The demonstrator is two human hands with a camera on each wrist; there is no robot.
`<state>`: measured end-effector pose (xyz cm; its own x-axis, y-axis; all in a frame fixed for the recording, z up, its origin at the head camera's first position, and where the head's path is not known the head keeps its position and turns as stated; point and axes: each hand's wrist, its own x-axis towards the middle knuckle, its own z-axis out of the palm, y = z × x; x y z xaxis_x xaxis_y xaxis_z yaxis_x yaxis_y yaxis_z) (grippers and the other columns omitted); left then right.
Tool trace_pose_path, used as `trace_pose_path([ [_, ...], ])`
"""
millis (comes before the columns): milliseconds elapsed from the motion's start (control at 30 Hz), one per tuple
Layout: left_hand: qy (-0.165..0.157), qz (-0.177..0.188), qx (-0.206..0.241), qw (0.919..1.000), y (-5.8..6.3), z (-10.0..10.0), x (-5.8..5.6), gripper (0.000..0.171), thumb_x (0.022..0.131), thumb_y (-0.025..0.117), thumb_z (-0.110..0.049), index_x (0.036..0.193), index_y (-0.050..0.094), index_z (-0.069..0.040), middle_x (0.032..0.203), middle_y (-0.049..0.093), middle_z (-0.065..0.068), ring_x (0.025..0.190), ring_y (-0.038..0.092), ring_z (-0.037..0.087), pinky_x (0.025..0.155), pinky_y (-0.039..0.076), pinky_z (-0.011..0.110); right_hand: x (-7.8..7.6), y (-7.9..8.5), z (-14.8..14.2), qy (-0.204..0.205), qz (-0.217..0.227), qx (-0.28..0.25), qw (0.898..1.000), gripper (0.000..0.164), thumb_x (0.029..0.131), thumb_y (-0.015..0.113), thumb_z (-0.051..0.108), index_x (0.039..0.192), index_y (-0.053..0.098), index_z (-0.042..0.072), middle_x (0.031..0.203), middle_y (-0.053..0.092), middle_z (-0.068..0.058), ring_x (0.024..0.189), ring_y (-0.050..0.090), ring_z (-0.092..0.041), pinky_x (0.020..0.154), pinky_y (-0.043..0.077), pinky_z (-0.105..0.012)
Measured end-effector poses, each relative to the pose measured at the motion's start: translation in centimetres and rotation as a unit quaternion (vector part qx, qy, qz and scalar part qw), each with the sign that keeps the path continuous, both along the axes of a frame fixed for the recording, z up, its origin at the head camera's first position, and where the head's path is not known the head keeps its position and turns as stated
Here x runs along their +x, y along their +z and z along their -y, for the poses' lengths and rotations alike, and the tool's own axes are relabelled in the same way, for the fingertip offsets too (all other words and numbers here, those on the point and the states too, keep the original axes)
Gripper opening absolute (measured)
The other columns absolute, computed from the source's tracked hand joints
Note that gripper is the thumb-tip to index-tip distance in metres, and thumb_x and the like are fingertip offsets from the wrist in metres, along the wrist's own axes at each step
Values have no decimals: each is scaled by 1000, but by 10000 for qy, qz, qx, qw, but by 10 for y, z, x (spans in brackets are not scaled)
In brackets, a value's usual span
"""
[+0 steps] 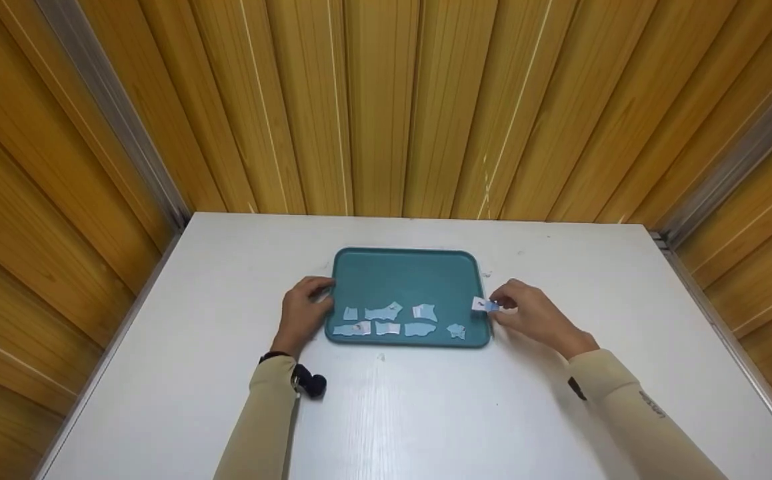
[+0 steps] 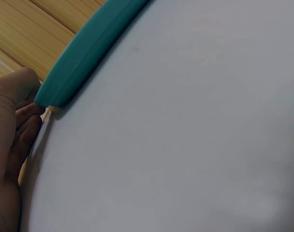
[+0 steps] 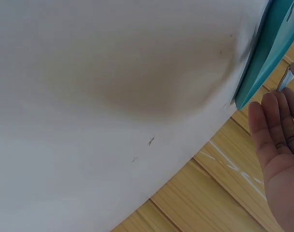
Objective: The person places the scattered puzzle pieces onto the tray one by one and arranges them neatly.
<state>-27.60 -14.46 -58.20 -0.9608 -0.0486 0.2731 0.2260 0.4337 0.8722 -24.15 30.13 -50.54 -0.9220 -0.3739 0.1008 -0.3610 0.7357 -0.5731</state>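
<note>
On a teal tray (image 1: 403,273) lie several torn pale blue paper scraps (image 1: 419,329), in two rough rows along its near side. My right hand (image 1: 531,312) pinches another scrap (image 1: 485,305), white and blue with a small dark mark, above the tray's right rim. In the right wrist view this scrap (image 3: 285,79) is partly cut off, and the other fingers (image 3: 270,121) extend beside the tray. My left hand (image 1: 303,312) touches the left rim with thumb and fingers apart. The left wrist view shows its fingers (image 2: 26,128) at the teal rim (image 2: 79,63), their tips partly hidden.
The tray stands on a white table (image 1: 239,267). Yellow wood-patterned panels (image 1: 386,113) rise behind the table and on both sides. A black wrist device (image 1: 309,382) sits at the left cuff.
</note>
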Motion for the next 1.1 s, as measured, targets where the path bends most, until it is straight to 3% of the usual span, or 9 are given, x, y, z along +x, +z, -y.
trace_pose_path([
  [400, -10, 38, 0, 10000, 3, -1, 2, 34, 89, 74, 3, 121, 78, -4, 122, 72, 5, 123, 66, 23, 110, 53, 37, -8, -3, 23, 164, 224, -76, 9996, 22, 95, 79, 7, 116, 74, 3, 107, 66, -4, 104, 67, -24, 98, 61, -44],
  [700, -75, -18, 65, 9999, 2, 0, 2, 33, 90, 77, 0, 122, 77, -2, 122, 72, 7, 124, 66, 25, 110, 52, 38, -12, -7, 36, 301, 106, 241, 9992, 25, 94, 81, 9, 117, 74, 2, 106, 67, -5, 98, 65, -21, 94, 62, -44],
  [1100, -22, 62, -1, 10000, 5, -1, 4, 35, 89, 74, 4, 123, 77, -3, 122, 72, 6, 123, 66, 24, 110, 52, 38, -13, -9, 48, 386, 312, 286, 9984, 25, 96, 80, 12, 119, 74, 6, 112, 67, -3, 99, 61, -20, 96, 61, -43],
])
